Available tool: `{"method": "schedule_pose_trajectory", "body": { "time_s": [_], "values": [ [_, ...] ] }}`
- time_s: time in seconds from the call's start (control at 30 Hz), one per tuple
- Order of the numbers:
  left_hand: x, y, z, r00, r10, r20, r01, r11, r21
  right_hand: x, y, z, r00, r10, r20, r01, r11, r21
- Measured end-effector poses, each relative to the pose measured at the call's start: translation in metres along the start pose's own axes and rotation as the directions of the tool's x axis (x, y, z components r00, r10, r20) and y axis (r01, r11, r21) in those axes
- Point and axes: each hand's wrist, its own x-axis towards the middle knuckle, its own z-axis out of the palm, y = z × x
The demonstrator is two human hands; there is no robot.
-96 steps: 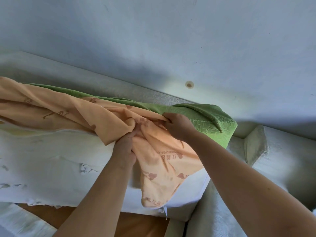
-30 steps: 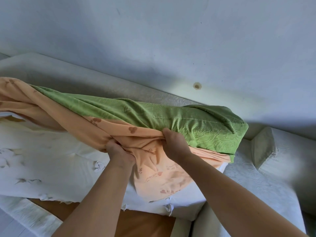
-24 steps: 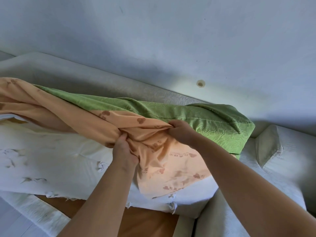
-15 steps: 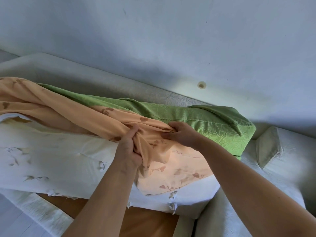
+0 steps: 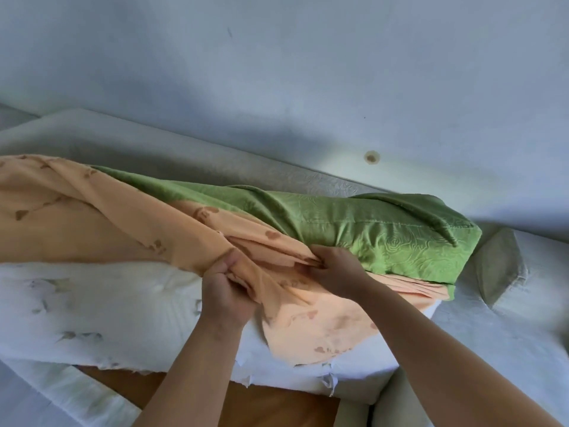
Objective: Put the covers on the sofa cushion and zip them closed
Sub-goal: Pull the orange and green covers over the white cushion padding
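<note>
The cushion [image 5: 92, 306] is laid lengthwise along the sofa [image 5: 508, 340], with its right end near the sofa's right corner. That end is already sheathed in the green cover [image 5: 385, 241]. The white padding toward the sofa's left edge is bare, and the cover's orange cloth [image 5: 77, 217] is bunched in a loose ridge on top of it. The step in hand is judged to be the drawing of the cover leftward along the cushion. This is best done if the slack is gathered in small handfuls and fed on evenly, with both panels held level so that the seam is not twisted and the frayed skin along the cushion's near edge is not snagged. The zip cannot be seen here, so its track should be found and freed of folds before any closing is tried. The left hand [image 5: 226, 291] is raised over the padding, its grip closed round a fold of the orange cloth, with the thumb pressed against curled fingers. The right hand [image 5: 335, 269] is set just beside it against the green edge, its grip pinched on the same cloth. Both forearms are stretched forward from the near edge and converge on the bunched cloth.
</note>
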Motion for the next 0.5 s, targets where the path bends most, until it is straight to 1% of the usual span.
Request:
{"method": "schedule_pose_trajectory", "body": {
  "time_s": [0.07, 0.1, 0.13, 0.2, 0.27, 0.33, 0.4, 0.43, 0.5],
  "values": [
    [0.013, 0.018, -0.007, 0.994, -0.014, 0.107, 0.013, 1.0, 0.01, 0.002, -0.004, 0.01, 0.998, 0.041, 0.042, -0.036, 0.991, -0.127],
    [0.02, 0.027, -0.008, 0.99, -0.041, 0.134, 0.035, 0.998, 0.045, 0.004, -0.007, 0.018, 0.996, 0.062, 0.06, -0.048, 0.976, -0.21],
    [0.025, 0.032, -0.009, 0.989, -0.075, 0.124, 0.062, 0.993, 0.102, 0.002, -0.009, 0.025, 0.993, 0.08, 0.084, -0.054, 0.958, -0.283],
    [0.035, 0.044, -0.008, 0.984, -0.179, 0.023, 0.169, 0.958, 0.23, 0.002, -0.015, 0.038, 0.982, 0.152, 0.116, -0.098, 0.921, -0.376],
    [0.041, 0.056, -0.012, 0.982, -0.171, -0.08, 0.188, 0.915, 0.358, 0.004, -0.018, 0.046, 0.975, 0.198, 0.106, -0.14, 0.904, -0.404],
    [0.044, 0.07, -0.012, 0.972, -0.206, -0.109, 0.233, 0.865, 0.445, 0.002, -0.021, 0.048, 0.978, 0.196, 0.064, -0.149, 0.886, -0.439],
    [0.045, 0.077, -0.004, 0.964, -0.222, -0.144, 0.265, 0.82, 0.508, -0.002, -0.02, 0.05, 0.986, 0.164, 0.018, -0.14, 0.888, -0.438],
    [0.046, 0.076, 0.001, 0.965, -0.194, -0.178, 0.26, 0.804, 0.534, -0.005, -0.02, 0.051, 0.99, 0.142, -0.016, -0.135, 0.889, -0.437],
    [0.049, 0.069, 0.011, 0.961, -0.083, -0.264, 0.23, 0.77, 0.596, -0.013, -0.021, 0.048, 0.99, 0.018, -0.137, -0.076, 0.899, -0.432]
  ]
}}
